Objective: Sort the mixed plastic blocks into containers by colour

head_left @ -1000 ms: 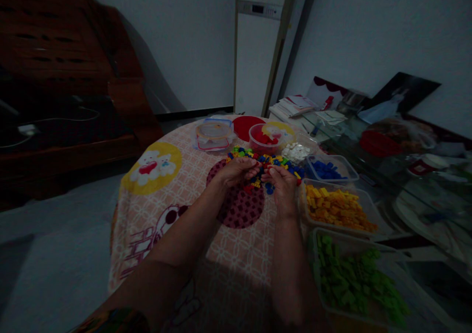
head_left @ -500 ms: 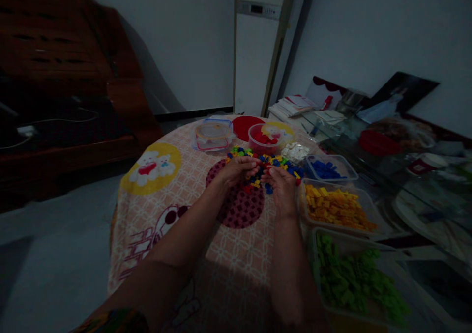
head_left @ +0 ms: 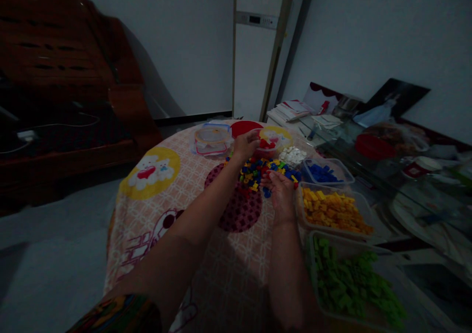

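My left hand [head_left: 248, 145] is over the near left rim of a round clear tub [head_left: 268, 152] with red pieces [head_left: 266, 144] in it. Its fingers are spread apart and nothing shows between them. Lower and to the right, my right hand [head_left: 278, 185] is closed in a pinch on a small red piece [head_left: 268, 172]. Under and between both hands lies a pile of mixed red, blue, yellow and green plastic pieces [head_left: 252, 173]. White pieces [head_left: 292, 156] sit in a heap right of the round tub.
Open tubs of blue [head_left: 324, 173], yellow [head_left: 335, 210] and green pieces [head_left: 354, 279] line the right side. A lidded clear box [head_left: 212, 137] and a red disc [head_left: 245, 126] are at the back. A cluttered glass table [head_left: 332, 149] stands to the right.
My left hand has moved forward from beside my right hand to the round tub, and its fingers have opened. My right hand stays over the pile. The view has tilted up slightly.
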Motion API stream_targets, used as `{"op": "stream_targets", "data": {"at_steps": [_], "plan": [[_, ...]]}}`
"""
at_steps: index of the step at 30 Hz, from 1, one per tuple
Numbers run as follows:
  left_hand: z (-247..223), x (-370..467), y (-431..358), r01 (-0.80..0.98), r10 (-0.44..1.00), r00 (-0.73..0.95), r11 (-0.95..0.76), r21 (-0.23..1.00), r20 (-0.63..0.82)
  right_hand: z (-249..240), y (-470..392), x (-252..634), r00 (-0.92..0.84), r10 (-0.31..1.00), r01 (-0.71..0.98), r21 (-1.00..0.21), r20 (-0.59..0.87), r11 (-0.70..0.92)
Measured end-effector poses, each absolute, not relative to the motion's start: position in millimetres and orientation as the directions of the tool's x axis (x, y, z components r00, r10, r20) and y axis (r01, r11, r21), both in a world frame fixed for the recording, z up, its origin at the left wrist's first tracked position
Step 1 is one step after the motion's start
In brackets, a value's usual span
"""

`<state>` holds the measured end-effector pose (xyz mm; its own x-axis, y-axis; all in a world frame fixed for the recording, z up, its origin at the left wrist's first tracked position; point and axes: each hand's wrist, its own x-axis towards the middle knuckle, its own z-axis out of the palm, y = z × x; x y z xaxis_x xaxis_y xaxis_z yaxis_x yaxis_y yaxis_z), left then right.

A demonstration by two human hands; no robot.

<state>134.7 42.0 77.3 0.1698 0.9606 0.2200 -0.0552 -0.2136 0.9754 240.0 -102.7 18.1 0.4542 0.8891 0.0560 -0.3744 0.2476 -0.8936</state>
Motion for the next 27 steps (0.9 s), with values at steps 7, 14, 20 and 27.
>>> {"op": "stream_targets", "data": {"at_steps": [7, 14, 20, 27], "plan": [[47, 113, 0, -0.057, 0.958, 0.251, -0.126, 0.990, 0.137, 28, -107, 238, 0.383, 0.922, -0.460, -0.856, 0.048, 0.236], [44, 108, -20, -0.149, 0.898, 0.419, -0.078, 0.986, 0.134, 32, -109, 236, 0.372, 0.927, -0.424, -0.879, 0.052, 0.220], [51, 108, -25, -0.197, 0.831, 0.519, -0.112, 0.974, 0.200, 30, -109, 235, 0.361, 0.929, -0.385, -0.896, 0.075, 0.222], [54, 106, -30, -0.197, 0.799, 0.559, -0.134, 0.971, 0.224, 29, -108, 234, 0.345, 0.935, -0.412, -0.883, 0.078, 0.226]]}}
